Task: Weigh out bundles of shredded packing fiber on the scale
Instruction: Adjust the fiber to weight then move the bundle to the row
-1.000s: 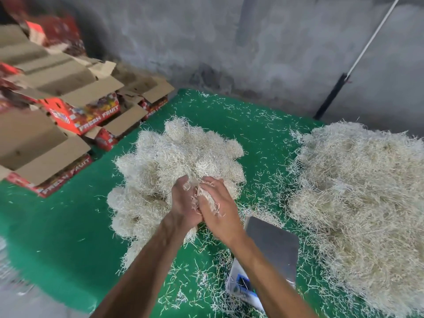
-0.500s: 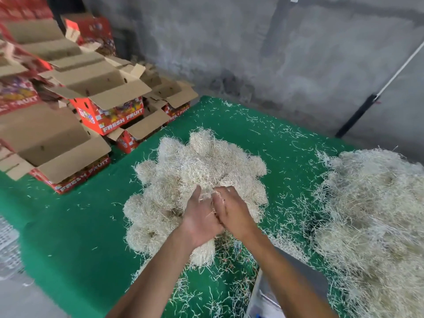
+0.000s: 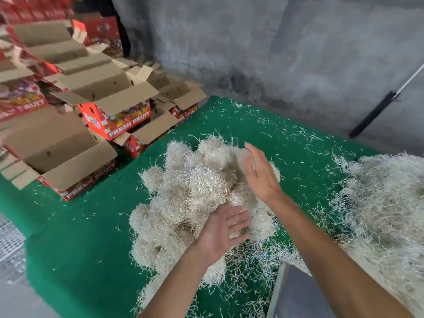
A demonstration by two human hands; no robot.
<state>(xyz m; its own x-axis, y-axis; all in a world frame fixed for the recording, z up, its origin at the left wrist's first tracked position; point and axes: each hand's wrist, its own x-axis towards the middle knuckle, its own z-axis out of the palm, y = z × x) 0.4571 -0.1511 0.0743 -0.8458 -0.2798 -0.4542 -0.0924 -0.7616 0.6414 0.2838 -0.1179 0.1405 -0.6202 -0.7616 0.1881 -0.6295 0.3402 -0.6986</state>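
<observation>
Neither hand's gripping anything: the left hand (image 3: 221, 232) lies flat with fingers spread on the near side of the pile of fiber bundles (image 3: 195, 193), and the right hand (image 3: 259, 173) is held open and straight-fingered over its far side. Closest in, the scale (image 3: 296, 294) pokes up at the bottom edge on the green cloth (image 3: 80, 237), with the loose fiber heap (image 3: 385, 203) off to the right. Further back on the left sit opened FRESH FRUIT cartons (image 3: 114, 111).

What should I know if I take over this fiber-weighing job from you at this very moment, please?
Left hand: open, empty, over the near side of the pile of bundles.
Right hand: open, empty, above the pile's far side.
Scale: lower right on the green cloth, pan bare.
Loose fiber heap: far right.
Done: many bundles piled.
Left: take fiber from the heap, weigh, add to the pile.
</observation>
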